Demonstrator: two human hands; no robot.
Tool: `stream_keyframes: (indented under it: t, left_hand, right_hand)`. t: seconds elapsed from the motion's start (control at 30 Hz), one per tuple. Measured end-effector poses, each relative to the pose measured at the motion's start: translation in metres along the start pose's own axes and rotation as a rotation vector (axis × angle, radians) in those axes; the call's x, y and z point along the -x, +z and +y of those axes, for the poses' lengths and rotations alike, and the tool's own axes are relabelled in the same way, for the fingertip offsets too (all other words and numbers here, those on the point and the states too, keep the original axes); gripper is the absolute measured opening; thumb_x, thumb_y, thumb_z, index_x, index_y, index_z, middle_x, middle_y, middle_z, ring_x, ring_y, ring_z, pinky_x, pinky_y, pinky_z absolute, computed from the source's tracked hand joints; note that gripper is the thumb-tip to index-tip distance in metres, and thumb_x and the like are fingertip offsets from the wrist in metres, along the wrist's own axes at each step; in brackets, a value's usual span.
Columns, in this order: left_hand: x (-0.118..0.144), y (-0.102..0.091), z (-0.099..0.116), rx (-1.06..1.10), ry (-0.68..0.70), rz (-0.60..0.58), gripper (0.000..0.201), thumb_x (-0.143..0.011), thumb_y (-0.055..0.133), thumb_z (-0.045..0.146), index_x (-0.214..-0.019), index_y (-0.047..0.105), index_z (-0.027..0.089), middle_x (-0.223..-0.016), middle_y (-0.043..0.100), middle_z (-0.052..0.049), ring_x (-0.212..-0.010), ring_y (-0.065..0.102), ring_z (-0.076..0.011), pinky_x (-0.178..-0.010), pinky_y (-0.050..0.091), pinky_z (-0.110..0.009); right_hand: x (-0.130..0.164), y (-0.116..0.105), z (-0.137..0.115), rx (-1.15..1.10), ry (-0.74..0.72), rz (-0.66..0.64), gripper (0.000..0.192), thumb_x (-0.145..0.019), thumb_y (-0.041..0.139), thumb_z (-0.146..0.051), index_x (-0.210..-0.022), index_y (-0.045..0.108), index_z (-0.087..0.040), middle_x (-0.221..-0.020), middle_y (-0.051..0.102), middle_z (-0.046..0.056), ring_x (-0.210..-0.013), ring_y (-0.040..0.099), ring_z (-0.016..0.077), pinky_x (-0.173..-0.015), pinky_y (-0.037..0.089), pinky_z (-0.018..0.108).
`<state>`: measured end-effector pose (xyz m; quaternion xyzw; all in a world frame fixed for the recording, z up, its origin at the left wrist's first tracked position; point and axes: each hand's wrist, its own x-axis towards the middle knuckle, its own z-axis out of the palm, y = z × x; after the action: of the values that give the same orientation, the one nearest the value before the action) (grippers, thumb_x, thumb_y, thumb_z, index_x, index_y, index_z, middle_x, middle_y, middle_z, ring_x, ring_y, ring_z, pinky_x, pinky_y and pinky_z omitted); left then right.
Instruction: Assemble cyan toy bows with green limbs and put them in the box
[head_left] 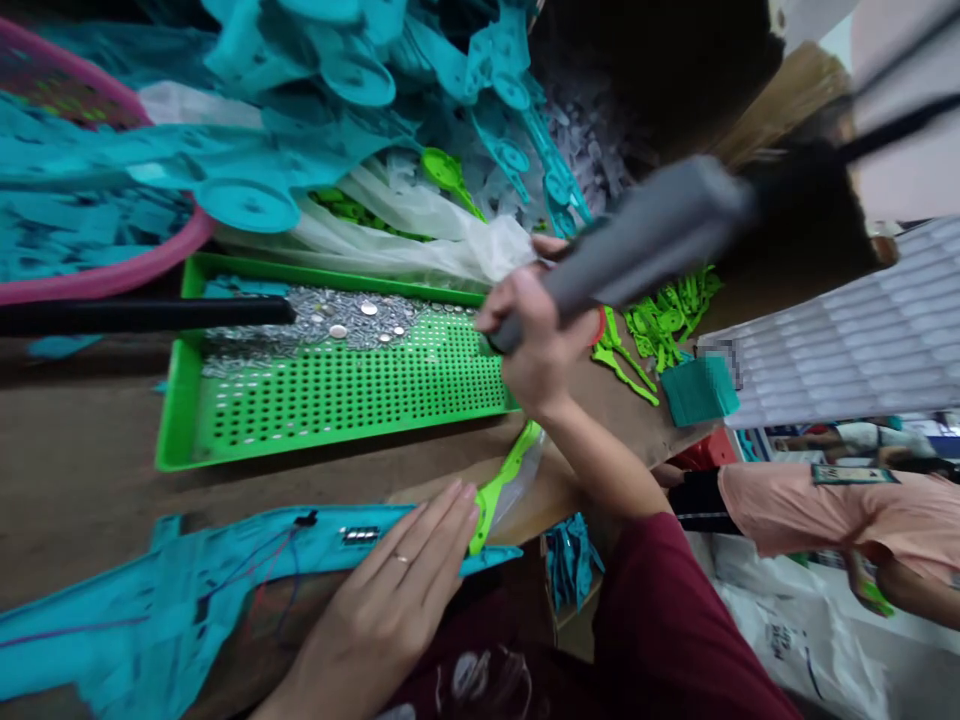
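— What are the two hands doing?

— The right hand is clenched around the grey handle of a tool, held above the right end of the green tray. The left hand lies flat, fingers stretched out and gripping nothing, pressing on a teal plastic piece at the near edge of the bench.

— What is in the tray?

— It has rows of small holes, and a heap of small silver discs sits along its far side. A black rod reaches in from the left, its tip touching the heap.

— What else lies around?

— A green plastic strip lies just beside the left fingertips, between the two hands. Behind the tray is a clear bag, and beyond it a big pile of teal parts. A pink-rimmed basket holds more teal bits at the far left. To the right of the clenched hand lies a scatter of green pieces and a small teal block.

— Anything blocking the view?

— The grey handle is blurred and crosses over the green pieces. Another person in a pink sleeve sits at the right.
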<state>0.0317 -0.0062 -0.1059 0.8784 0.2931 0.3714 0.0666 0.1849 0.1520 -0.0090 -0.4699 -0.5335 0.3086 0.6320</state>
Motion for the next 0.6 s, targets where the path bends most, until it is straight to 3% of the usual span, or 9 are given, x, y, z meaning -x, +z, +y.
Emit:
stream_keyframes:
  t: [0.07,0.17,0.33,0.5,0.6]
  left_hand:
    - [-0.001,-0.001,-0.001,0.02,-0.001,-0.011,0.046,-0.097,0.042,0.002,-0.142,0.052,0.0,-0.147,0.058,-0.019,-0.15,0.037,-0.0291,-0.129,0.024,-0.044]
    - [-0.002,-0.002,-0.002,0.066,-0.012,-0.012,0.043,-0.098,0.044,0.004,-0.14,0.054,-0.001,-0.145,0.059,-0.021,-0.149,0.04,-0.03,-0.129,0.025,-0.044]
    - [-0.004,-0.004,-0.002,0.077,0.001,-0.037,0.044,-0.097,0.042,0.0,-0.139,0.054,-0.002,-0.145,0.058,-0.022,-0.148,0.041,-0.0313,-0.129,0.026,-0.046]
    - [-0.004,-0.005,0.0,0.077,-0.015,-0.053,0.044,-0.099,0.051,0.009,-0.141,0.053,-0.001,-0.145,0.059,-0.021,-0.147,0.043,-0.0307,-0.128,0.028,-0.045]
    - [-0.003,-0.004,0.001,0.072,-0.027,-0.046,0.044,-0.1,0.049,0.009,-0.143,0.051,0.0,-0.146,0.058,-0.021,-0.145,0.045,-0.0308,-0.128,0.03,-0.045]
  right_hand:
    - [0.026,-0.021,-0.028,-0.076,-0.105,0.075,0.03,-0.084,0.065,-0.041,-0.108,0.05,-0.031,-0.059,0.045,-0.01,-0.041,0.046,0.0099,-0.041,0.042,0.023]
    - [0.066,-0.052,-0.043,-0.04,-0.165,0.043,0.027,-0.084,0.063,-0.039,-0.108,0.054,-0.033,-0.056,0.047,-0.01,-0.036,0.042,0.011,-0.034,0.04,0.023]
    - [0.102,-0.074,-0.012,-0.022,-0.202,0.024,0.029,-0.088,0.058,-0.036,-0.117,0.053,-0.033,-0.059,0.049,-0.008,-0.04,0.048,0.0128,-0.037,0.047,0.024]
    - [0.104,-0.072,0.009,-0.026,-0.16,-0.043,0.031,-0.092,0.057,-0.034,-0.122,0.049,-0.036,-0.058,0.046,-0.01,-0.039,0.049,0.0121,-0.04,0.049,0.023]
    - [0.099,-0.073,0.011,-0.078,-0.164,-0.161,0.034,-0.091,0.059,-0.03,-0.123,0.05,-0.035,-0.057,0.044,-0.011,-0.039,0.048,0.0109,-0.039,0.047,0.02]
